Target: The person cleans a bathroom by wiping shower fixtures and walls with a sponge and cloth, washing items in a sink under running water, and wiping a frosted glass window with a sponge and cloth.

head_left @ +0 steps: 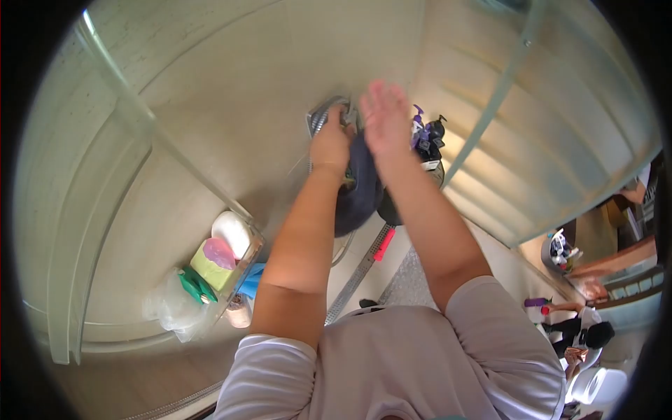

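Observation:
My left hand (330,143) is closed at a chrome fixture (320,117) with a ribbed metal hose on the wall. What its fingers grip is hidden. My right hand (386,122) is raised just right of it, fingers stretched out and slightly blurred, holding nothing. A dark rounded object (360,185) hangs or stands below and between my hands, partly covered by my left forearm. Several pump bottles (428,136), purple and black, stand close to the right of my right hand.
A glass panel edge (168,143) crosses the left side. Near it are a green and pink pack (213,262), a white rounded item (231,234) and a plastic bag (173,304). Below lies a red-pink object (384,245) by a floor drain (353,280). A toilet (595,385) is lower right.

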{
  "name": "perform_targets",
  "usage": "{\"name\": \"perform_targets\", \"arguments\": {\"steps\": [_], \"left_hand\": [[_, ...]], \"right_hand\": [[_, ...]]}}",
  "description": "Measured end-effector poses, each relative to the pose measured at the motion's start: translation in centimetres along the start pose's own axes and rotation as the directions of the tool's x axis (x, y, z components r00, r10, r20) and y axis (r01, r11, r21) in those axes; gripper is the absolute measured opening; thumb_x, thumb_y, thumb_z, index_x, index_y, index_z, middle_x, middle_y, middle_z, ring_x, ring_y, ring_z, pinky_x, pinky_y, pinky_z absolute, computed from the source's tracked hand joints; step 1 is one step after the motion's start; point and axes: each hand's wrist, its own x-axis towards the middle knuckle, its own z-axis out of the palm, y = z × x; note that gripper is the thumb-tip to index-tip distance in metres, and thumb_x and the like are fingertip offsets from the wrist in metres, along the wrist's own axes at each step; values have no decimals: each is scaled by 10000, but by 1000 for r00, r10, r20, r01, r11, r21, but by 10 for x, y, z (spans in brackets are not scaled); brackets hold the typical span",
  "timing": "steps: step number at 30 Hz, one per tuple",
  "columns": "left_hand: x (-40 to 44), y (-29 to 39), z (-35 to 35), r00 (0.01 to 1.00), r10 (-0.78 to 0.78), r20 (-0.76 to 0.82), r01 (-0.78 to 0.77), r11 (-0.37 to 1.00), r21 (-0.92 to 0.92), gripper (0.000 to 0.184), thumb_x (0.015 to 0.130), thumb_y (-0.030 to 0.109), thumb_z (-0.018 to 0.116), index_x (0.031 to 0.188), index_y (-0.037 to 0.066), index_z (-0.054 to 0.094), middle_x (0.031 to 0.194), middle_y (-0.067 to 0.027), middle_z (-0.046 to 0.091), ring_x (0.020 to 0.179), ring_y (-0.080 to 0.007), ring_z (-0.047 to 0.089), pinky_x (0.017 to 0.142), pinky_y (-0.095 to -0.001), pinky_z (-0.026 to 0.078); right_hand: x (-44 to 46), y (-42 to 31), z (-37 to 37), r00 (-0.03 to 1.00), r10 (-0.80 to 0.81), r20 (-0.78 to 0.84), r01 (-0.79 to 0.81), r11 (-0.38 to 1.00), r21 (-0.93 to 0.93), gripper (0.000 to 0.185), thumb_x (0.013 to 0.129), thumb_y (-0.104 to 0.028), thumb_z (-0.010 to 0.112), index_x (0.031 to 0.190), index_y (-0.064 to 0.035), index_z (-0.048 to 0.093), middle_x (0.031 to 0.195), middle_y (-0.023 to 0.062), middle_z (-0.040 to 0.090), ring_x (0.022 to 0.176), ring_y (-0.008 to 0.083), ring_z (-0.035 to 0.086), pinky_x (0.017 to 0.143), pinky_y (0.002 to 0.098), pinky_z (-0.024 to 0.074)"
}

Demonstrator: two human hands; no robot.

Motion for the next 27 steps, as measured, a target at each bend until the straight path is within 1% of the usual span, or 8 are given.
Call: {"name": "perform_targets", "arguments": {"steps": [4, 6, 8, 14, 17, 20, 25, 27], "left_hand": [[-3, -8, 5, 999, 48, -19, -47, 996, 77, 440, 799, 235, 556, 1200, 177, 384, 857, -199, 611, 805, -378, 588, 681, -461, 463], [-1, -11, 7, 998, 63, -9, -62, 994, 89, 434, 801, 235, 553, 1196, 171, 385, 865, -202, 609, 794, -379, 587, 672, -466, 462], [-7, -11, 5, 995, 92, -29, -88, 990, 109, 414, 819, 241, 540, 1194, 155, 386, 870, -211, 604, 770, -386, 583, 636, -474, 456], [-79, -26, 8, 995, 29, -99, -52, 969, -242, 467, 767, 167, 649, 1161, 116, 405, 792, -144, 593, 711, -266, 595, 637, -345, 464], [-130, -59, 25, 966, -188, 178, 242, 898, -366, 500, 751, 186, 668, 1157, 81, 397, 816, -170, 594, 685, -289, 603, 622, -360, 467], [-182, -103, 49, 923, -274, 271, 365, 846, -389, 429, 747, 161, 660, 1106, 61, 449, 826, -142, 590, 707, -214, 596, 642, -323, 467], [-248, -163, 56, 585, -464, 665, 746, 630, -216, 293, 739, 79, 659, 990, 44, 511, 822, -72, 571, 741, -142, 563, 647, -287, 469], [-274, -187, 60, 560, -389, 732, 664, 738, -116, 298, 735, 166, 655, 976, 42, 531, 798, -96, 608, 757, -175, 604, 681, -302, 476]], "right_hand": [[-8, 62, -87, 976, -219, 17, 178, 741, -648, 361, 791, -105, 618, 1100, -32, 447, 1082, 107, 513, 1013, 197, 507, 862, 339, 412], [-29, 50, -130, 889, -250, 383, 427, 150, -892, 432, 772, -158, 645, 1135, -40, 442, 1098, 112, 505, 1003, 201, 505, 833, 333, 415], [-42, 19, -164, 647, 140, 750, 687, -533, -494, 513, 746, -214, 670, 1176, -60, 437, 1114, 118, 492, 962, 210, 516, 790, 309, 427], [-34, -7, -237, 914, 62, 400, 399, 26, -916, 560, 727, -233, 693, 1199, -81, 432, 1194, 115, 409, 933, 209, 522, 754, 320, 446], [-51, -15, -284, 987, 102, 128, 115, 125, -986, 524, 754, -214, 672, 1196, -71, 430, 1202, 109, 399, 920, 188, 530, 735, 312, 453], [-77, -21, -369, 992, 125, 3, 6, -26, -1000, 407, 790, -192, 634, 1149, -69, 487, 1114, 91, 486, 864, 156, 544, 737, 276, 448], [-126, -24, -415, 927, 269, -262, -220, -178, -959, 353, 780, -182, 632, 1096, -56, 539, 1039, 99, 566, 954, 194, 541, 826, 289, 429], [-130, -3, -438, 907, 342, -245, -172, -232, -957, 391, 748, -184, 657, 1090, -34, 541, 1052, 118, 573, 1024, 239, 529, 874, 316, 421]]}}
